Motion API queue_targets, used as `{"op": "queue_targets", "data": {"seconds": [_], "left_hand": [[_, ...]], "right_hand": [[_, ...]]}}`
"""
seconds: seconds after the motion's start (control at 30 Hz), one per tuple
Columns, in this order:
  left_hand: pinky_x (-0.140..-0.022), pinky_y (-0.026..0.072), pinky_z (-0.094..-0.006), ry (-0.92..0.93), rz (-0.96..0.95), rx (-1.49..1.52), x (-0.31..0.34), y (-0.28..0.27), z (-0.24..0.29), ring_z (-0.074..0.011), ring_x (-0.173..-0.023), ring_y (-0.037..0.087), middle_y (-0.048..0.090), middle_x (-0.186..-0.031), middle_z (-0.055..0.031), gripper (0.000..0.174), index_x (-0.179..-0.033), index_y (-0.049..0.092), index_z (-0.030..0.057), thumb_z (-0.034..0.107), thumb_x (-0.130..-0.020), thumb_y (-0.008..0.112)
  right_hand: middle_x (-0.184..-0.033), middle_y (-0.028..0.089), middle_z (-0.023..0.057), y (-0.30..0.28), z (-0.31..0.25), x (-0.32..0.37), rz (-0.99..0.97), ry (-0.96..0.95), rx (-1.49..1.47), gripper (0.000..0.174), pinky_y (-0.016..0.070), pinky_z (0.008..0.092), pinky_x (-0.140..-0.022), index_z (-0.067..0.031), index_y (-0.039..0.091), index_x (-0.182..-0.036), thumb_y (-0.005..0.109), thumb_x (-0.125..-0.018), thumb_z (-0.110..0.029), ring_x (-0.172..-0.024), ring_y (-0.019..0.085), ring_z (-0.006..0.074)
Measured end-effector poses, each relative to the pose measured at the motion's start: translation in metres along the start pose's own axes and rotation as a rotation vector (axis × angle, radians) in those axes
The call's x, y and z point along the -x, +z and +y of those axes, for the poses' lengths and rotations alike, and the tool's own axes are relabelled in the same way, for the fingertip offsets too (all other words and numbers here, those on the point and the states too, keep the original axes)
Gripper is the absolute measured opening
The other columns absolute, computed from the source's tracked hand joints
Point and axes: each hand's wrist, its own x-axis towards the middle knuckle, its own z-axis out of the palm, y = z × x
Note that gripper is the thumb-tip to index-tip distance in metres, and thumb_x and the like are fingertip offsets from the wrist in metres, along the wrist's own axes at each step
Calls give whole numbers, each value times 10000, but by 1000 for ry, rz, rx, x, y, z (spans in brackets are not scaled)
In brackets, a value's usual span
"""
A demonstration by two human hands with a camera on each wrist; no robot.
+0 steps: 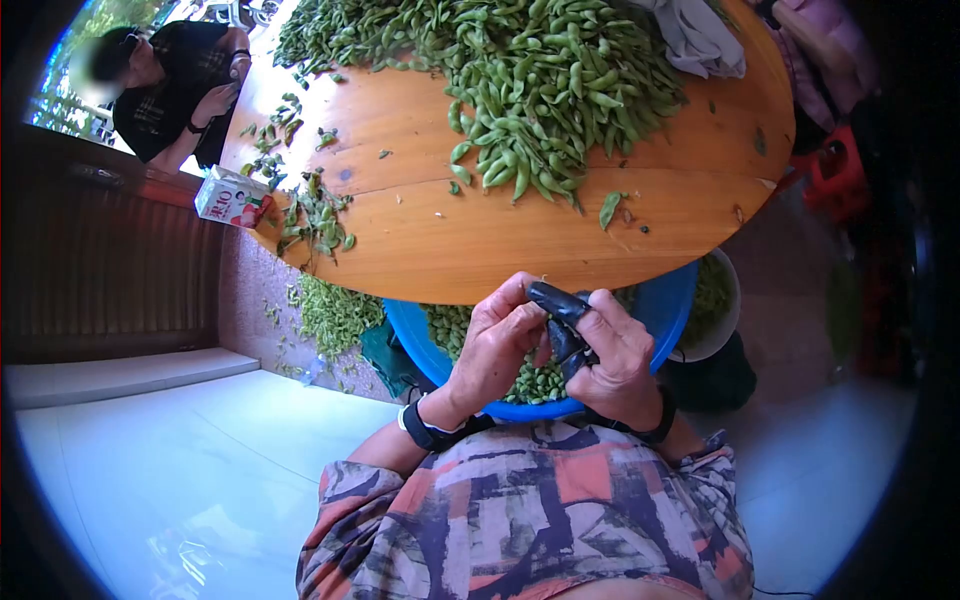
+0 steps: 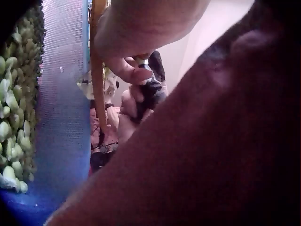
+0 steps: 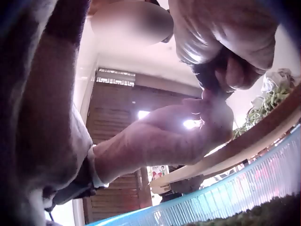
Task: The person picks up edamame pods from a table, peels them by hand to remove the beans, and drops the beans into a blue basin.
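Note:
Both hands meet in front of the body over a blue basin (image 1: 407,335) of shelled green beans (image 1: 535,384). Black finger covers (image 1: 556,301) sit on fingers of my right hand (image 1: 622,352), which are bent towards the left. My left hand (image 1: 497,345) pinches at the tip of the upper black cover with thumb and forefinger. In the left wrist view a left fingertip (image 2: 142,75) lies against the black material. Fingers overlap in the right wrist view, and I cannot tell whether a small thing is between them.
A round wooden table (image 1: 400,215) stands just beyond the basin, with a large heap of green soybean pods (image 1: 560,90). Left are loose leaves and pods, a carton (image 1: 232,200) and a seated person (image 1: 180,90). Empty husks (image 1: 345,315) cover the floor; a white bucket (image 1: 733,310) stands right.

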Motion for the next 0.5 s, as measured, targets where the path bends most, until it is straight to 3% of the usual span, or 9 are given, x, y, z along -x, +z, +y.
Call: {"op": "queue_targets", "data": {"seconds": [0.2,0.3,0.37,0.5], "left_hand": [[-481,405,-200,-19,36,-217,1,-2,1,-78,-619,574,604,-812,-8,199,-1081,548,52,226,-1022,474],[-478,404,-200,-29,56,-137,-1,-3,-3,-86,-604,589,612,-796,-15,194,-1102,550,54,214,-1021,474],[-462,397,-212,-25,59,-147,-1,-2,-1,-111,-555,584,605,-740,-40,165,-975,530,54,210,-1012,493],[-460,389,-206,-52,54,-148,-3,-2,-1,-83,-510,524,571,-631,-32,203,-904,530,43,209,-1016,493]], "right_hand": [[-803,517,138,6,13,-10,-2,154,-138,502,469,360,-634,-16,646,-1043,558,-558,80,-731,575,329],[-815,539,143,2,22,-8,-2,179,-244,494,473,344,-643,-14,650,-1044,540,-572,85,-731,583,327],[-827,559,146,-1,18,-4,-40,227,-217,504,483,345,-664,-1,641,-1075,539,-589,88,-740,593,334],[-833,547,154,-4,16,-1,-53,201,-235,556,489,368,-688,7,614,-1149,537,-605,97,-751,591,348]]}}
